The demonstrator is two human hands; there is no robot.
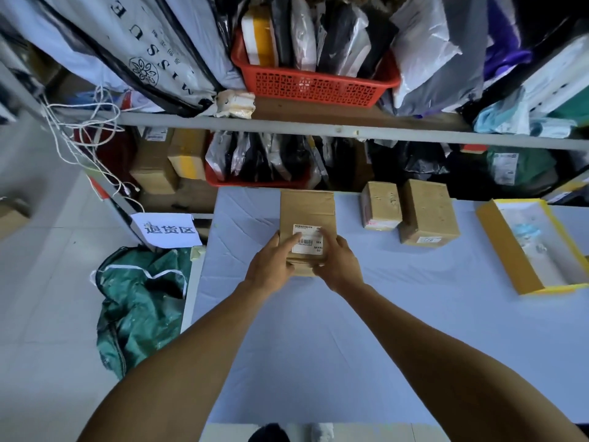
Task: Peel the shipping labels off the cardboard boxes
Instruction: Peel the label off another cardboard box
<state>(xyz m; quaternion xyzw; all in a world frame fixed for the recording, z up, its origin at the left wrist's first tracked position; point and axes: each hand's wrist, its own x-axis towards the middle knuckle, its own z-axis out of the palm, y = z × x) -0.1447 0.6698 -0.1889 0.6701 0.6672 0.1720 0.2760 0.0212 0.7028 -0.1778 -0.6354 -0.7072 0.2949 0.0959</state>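
Note:
A brown cardboard box (307, 208) lies on the pale blue table (318, 330), near its far edge. A white shipping label (310, 242) with a barcode is stuck on the box's top, at the near end. My left hand (271, 266) grips the box's near left corner, with a finger lying across the label's left part. My right hand (339, 261) clasps the near right corner beside the label. Two smaller cardboard boxes (381, 208) (427, 212) stand to the right; the right one shows a small label on its front.
An open yellow box (510, 260) sits at the table's right. Shelves behind hold a red basket (314, 86) of parcels, bags and more boxes. A green sack (140, 301) and a white paper sign (167, 229) lie on the floor at left.

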